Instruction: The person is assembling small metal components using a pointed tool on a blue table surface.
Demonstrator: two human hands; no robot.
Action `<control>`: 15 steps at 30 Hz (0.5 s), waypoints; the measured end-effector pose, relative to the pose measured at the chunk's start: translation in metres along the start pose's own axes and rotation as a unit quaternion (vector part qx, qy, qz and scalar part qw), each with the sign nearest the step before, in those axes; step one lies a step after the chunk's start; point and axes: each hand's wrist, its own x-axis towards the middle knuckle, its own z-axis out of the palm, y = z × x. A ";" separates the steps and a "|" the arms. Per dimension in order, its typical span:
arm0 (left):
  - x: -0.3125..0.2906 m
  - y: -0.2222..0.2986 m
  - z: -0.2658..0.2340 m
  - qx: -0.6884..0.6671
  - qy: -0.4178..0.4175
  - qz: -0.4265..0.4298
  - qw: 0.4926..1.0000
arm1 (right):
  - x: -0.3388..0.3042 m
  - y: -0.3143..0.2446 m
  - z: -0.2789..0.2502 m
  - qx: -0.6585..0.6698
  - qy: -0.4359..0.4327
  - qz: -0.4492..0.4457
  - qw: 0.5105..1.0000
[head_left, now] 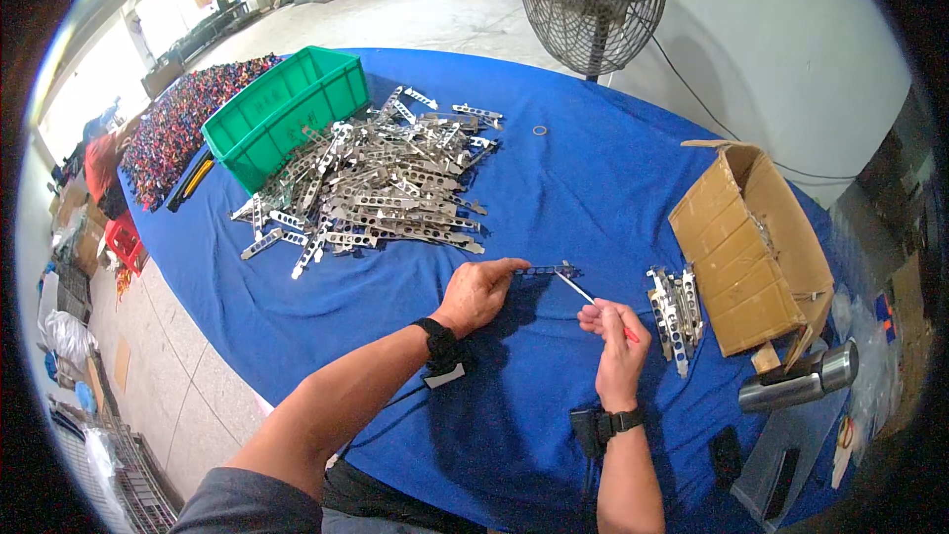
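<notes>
My left hand (479, 295) is closed on one end of a perforated metal strip (542, 270), holding it just above the blue cloth. In my right hand (618, 341) is a slim tool (574, 287) with a pale shaft and a red handle; its exact kind is unclear. The tool's tip meets or nearly meets the strip's far end. A large heap of similar metal strips (381, 188) lies beyond my left hand. To the right of my right hand sits a smaller stack of strips (676, 314).
A green crate (282, 104) stands behind the heap, beside a pile of small multicoloured pieces (193, 124). An open cardboard box (736, 247) and a metal flask (799, 379) are at the right. A fan (593, 0) rises past the far edge. A small ring (540, 131) lies on the cloth.
</notes>
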 end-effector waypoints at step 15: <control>0.001 -0.006 0.002 0.007 0.006 0.017 1.000 | -0.001 0.002 0.002 -0.030 -0.020 -0.023 0.999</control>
